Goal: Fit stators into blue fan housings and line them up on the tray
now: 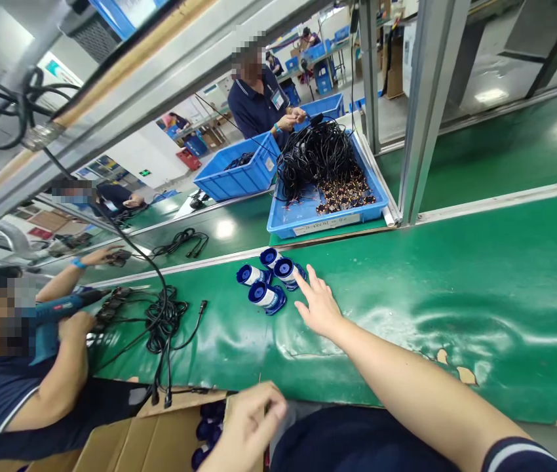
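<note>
Several dark-blue plastic parts with white labels and round hollow tops stand close together on the green work surface. My right hand point(322, 307) reaches across to them with its fingers spread. Its index fingertip is at the side of the rightmost blue part point(287, 272); I cannot tell whether it presses on it. Another blue part point(265, 298) stands nearest to me, left of that hand. My left hand point(250, 423) is lower down, above an open cardboard box point(131, 446), its fingers curled with nothing visible in them. More blue parts point(206, 429) lie inside the box.
A blue tray point(330, 226) of black cables stands beyond the parts, beside a blue bin point(239, 176). At left, a co-worker holds a power drill point(65, 307) near tangled black cables point(165, 318). A metal post point(423, 111) rises at right. Another person handles cable opposite.
</note>
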`<control>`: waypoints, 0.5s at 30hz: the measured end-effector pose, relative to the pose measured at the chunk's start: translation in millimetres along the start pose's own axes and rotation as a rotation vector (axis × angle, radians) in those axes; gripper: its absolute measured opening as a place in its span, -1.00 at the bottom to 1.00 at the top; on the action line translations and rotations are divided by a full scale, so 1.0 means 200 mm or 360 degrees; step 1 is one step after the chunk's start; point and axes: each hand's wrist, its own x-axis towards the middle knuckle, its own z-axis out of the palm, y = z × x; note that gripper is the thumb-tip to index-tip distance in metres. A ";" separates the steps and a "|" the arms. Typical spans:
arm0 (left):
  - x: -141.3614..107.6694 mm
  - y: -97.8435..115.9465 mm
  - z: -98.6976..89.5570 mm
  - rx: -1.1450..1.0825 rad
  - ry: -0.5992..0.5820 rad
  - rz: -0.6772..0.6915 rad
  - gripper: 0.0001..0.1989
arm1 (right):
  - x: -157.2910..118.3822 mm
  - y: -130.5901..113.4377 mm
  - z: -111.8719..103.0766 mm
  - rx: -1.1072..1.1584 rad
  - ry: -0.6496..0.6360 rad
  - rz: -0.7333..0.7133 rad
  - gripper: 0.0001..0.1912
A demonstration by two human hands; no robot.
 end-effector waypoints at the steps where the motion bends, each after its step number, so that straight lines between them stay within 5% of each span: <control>1: -0.06 -0.11 0.11 -0.0079 -0.0198 -0.0258 -0.58 | 0.00 -0.02 0.00 -0.0050 -0.0044 0.0013 -0.12; 3: -0.13 -0.34 0.34 -0.0112 -0.0291 -0.0622 -0.58 | 0.00 -0.04 -0.01 -0.0147 -0.0038 0.0043 -0.09; 7: -0.14 -0.69 0.67 0.0234 0.0393 -0.1101 -0.56 | 0.10 -0.08 -0.04 -0.0402 0.0058 -0.0149 -0.18; 9: -0.13 -0.77 0.73 0.0310 0.0465 -0.1150 -0.71 | 0.17 -0.08 -0.06 -0.0513 0.0049 -0.0269 -0.27; 11: -0.14 -0.81 0.74 0.0309 0.0346 -0.1116 -0.80 | 0.22 -0.06 -0.07 -0.0593 0.0062 -0.0315 -0.41; 15: -0.23 -0.88 0.71 0.0042 0.0184 -0.0919 -0.62 | 0.26 0.05 -0.08 -0.0629 0.0311 -0.0373 -0.75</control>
